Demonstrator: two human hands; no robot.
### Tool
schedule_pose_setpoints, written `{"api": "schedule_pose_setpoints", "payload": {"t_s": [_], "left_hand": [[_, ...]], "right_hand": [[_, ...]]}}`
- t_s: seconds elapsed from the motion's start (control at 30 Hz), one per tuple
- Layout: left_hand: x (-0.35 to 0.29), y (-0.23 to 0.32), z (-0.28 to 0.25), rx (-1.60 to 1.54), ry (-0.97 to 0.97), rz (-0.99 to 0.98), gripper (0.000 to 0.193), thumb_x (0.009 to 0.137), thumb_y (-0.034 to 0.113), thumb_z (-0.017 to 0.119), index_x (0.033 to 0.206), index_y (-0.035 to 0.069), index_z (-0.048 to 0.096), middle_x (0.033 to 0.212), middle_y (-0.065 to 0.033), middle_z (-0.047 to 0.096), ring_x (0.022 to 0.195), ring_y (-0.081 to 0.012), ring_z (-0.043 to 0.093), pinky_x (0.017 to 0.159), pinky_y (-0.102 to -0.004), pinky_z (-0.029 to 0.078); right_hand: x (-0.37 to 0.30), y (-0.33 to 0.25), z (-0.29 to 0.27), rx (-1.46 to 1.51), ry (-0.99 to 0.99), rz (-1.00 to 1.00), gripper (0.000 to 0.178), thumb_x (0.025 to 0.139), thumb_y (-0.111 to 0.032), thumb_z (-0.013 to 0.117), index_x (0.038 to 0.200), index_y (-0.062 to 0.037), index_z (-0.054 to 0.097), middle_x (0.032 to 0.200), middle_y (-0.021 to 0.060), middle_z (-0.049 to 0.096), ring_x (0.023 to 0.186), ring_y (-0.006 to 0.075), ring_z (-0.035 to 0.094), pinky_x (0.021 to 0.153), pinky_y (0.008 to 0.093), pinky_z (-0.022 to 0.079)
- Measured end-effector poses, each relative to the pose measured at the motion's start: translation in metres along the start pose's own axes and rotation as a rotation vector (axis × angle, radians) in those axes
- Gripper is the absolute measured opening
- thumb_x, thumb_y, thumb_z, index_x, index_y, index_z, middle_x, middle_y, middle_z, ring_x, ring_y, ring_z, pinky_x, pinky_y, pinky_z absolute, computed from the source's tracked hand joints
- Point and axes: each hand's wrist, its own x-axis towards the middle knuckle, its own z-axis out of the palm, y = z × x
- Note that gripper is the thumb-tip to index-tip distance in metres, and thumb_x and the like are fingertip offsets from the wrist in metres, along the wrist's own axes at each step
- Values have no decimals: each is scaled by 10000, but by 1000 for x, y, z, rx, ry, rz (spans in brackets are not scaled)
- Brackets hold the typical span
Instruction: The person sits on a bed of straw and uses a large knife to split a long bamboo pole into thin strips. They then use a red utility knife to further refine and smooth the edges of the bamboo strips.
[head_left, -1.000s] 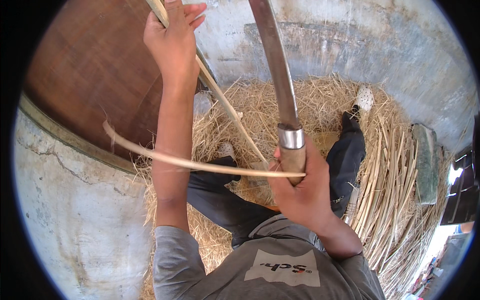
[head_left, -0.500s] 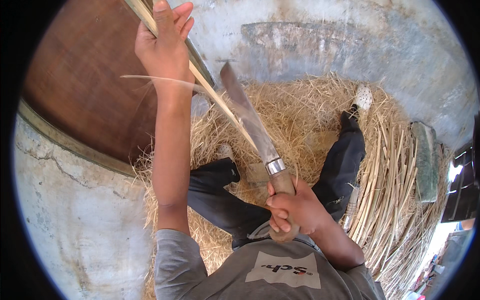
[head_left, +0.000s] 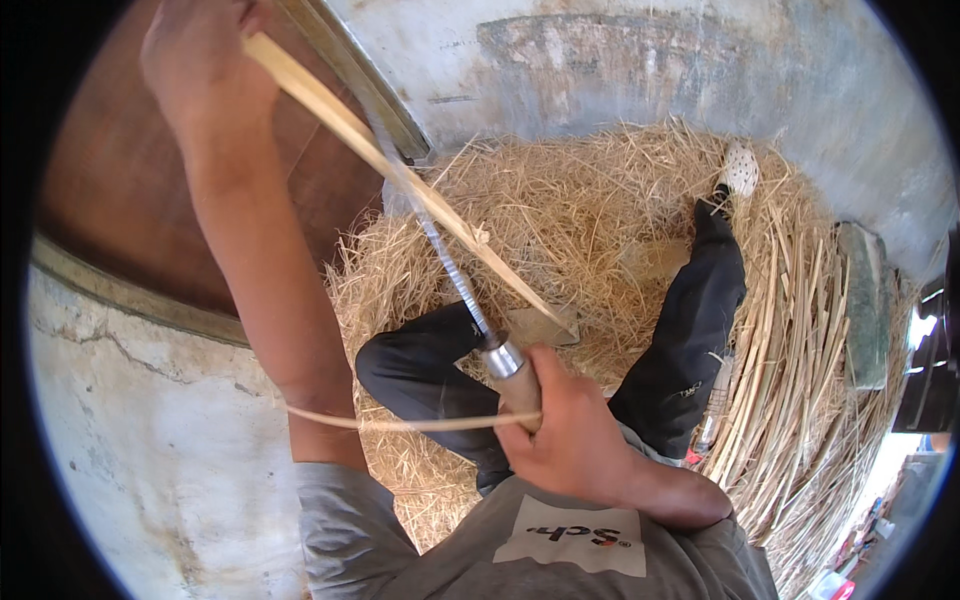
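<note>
At the upper left my left hand [head_left: 210,70], smeared by motion, grips the upper end of a pale split bamboo strip [head_left: 340,120]. The strip slants down to the right, its lower end between my legs. My right hand [head_left: 575,425] is closed round the wooden handle of a large knife [head_left: 440,245]. Its blade is turned nearly edge-on and crosses the strip; whether they touch I cannot tell. A thin curled shaving [head_left: 430,424] stretches from near my left elbow across to the knife handle.
Straw-like shavings [head_left: 600,190] cover the ground around my legs. A bundle of long pale strips [head_left: 775,360] lies to my right, beside a greenish block [head_left: 866,310]. A weathered wall [head_left: 640,70] stands ahead, and a brown panel [head_left: 120,190] is at the left.
My left hand has moved left with the strip. The knife has shifted left, its blade turning from broadside to edge-on. The thin shaving has dropped from my left wrist to near my elbow.
</note>
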Motion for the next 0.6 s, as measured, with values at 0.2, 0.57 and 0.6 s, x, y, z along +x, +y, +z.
{"api": "schedule_pose_setpoints", "payload": {"t_s": [0.2,0.57,0.6], "left_hand": [[-43,35,50,113,193,61,84,945,24,493,957,-59,500,892,-140,504,775,-196,496,680,-332,444],[-45,48,45,215,246,97,185,849,-147,433,1014,-111,509,910,-155,542,758,-195,528,649,-312,450],[-47,49,43,278,258,121,191,850,-141,446,1025,-111,515,933,-161,558,789,-201,554,668,-305,466]], "right_hand": [[7,64,16,-132,71,126,429,774,-134,644,1109,62,462,742,265,609,703,456,622,657,493,488],[5,63,6,-186,24,0,386,780,-109,631,1053,27,394,648,220,596,623,421,626,606,525,489],[4,78,7,-254,55,48,367,780,-109,631,1029,21,395,658,225,598,636,423,628,609,525,490]]}}
